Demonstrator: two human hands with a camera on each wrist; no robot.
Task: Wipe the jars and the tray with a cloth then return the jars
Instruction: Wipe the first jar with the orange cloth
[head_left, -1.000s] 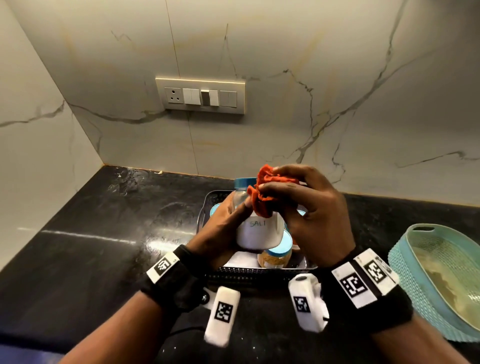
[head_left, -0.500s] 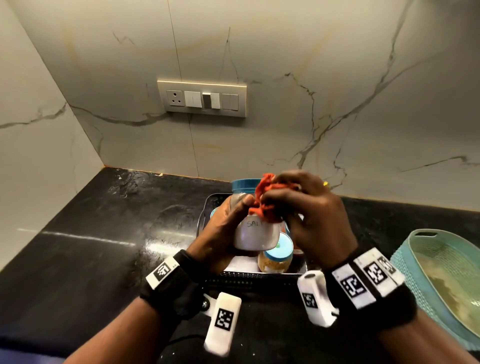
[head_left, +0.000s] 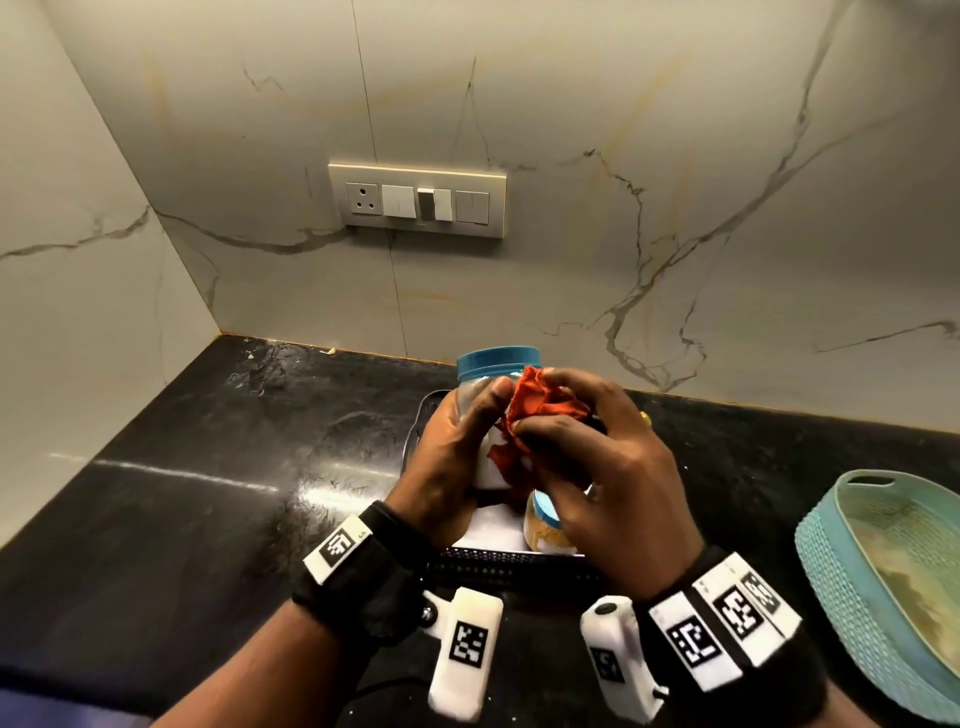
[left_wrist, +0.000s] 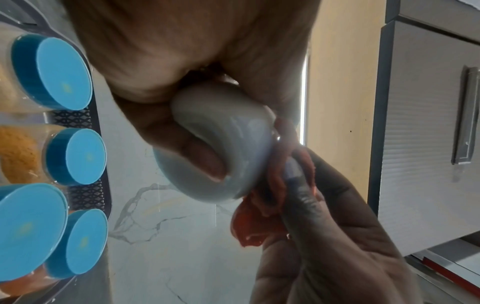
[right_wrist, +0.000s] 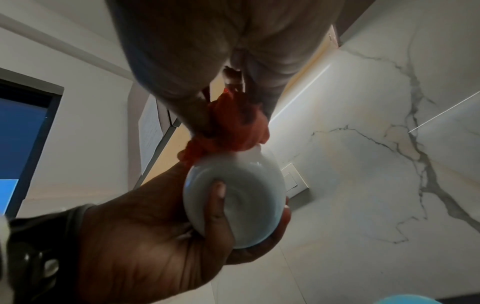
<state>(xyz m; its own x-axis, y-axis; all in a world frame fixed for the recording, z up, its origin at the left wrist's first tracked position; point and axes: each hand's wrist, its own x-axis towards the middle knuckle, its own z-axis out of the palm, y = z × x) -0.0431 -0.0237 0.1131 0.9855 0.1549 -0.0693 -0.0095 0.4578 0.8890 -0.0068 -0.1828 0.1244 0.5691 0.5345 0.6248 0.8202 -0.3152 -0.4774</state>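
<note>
My left hand (head_left: 457, 457) grips a clear salt jar (head_left: 485, 387) with a blue lid (head_left: 498, 359), lifted above the dark perforated tray (head_left: 498, 564). Its white base (left_wrist: 221, 148) (right_wrist: 239, 197) shows in both wrist views, with my left fingers curled under it. My right hand (head_left: 587, 467) pinches a bunched orange cloth (head_left: 540, 402) (right_wrist: 233, 127) and presses it against the jar's side. Several blue-lidded jars (left_wrist: 62, 156) stand in the tray below; one holding yellow powder (head_left: 543, 525) shows between my hands.
A teal woven basket (head_left: 831, 571) sits at the right on the black counter (head_left: 182, 493). The marble backsplash (head_left: 571, 260) carries a switch panel (head_left: 417, 200). A side wall closes the left. A cabinet with a handle (left_wrist: 465, 115) shows in the left wrist view.
The jar has tipped and risen a little in my left hand. My right hand has slid the cloth down from the lid area onto the jar's side, hiding the label.
</note>
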